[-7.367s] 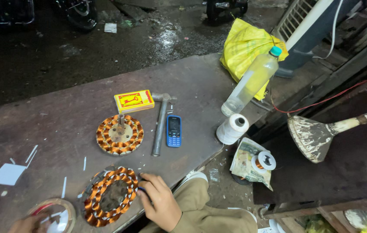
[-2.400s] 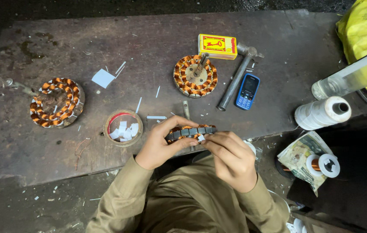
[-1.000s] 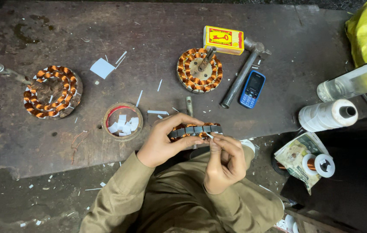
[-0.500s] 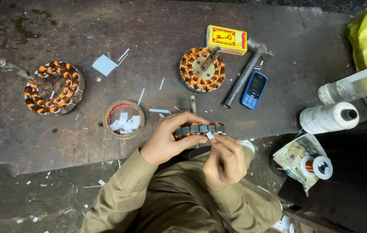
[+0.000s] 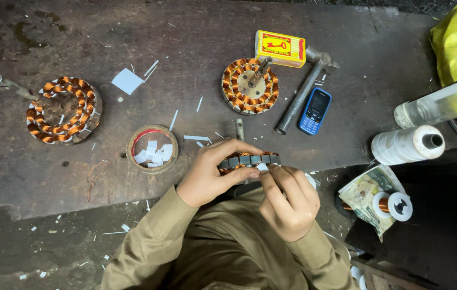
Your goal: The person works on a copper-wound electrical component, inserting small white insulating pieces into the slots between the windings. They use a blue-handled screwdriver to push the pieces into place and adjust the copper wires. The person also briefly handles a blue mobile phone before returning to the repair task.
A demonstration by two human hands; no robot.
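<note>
Since half a second ago our right hand (image 5: 288, 201) has closed in at 3 o'clock of the stator (image 5: 249, 161), fingertips pinching a white paper slip (image 5: 262, 167), left hand (image 5: 212, 172) fingers clamped around it.

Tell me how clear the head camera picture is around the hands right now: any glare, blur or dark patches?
Head view: left hand and right hand on the wound stator are evenly lit and sharp; slight shine on the phone screen; the area right of the thread spool falls into deep shadow; edges bend slightly.
</note>
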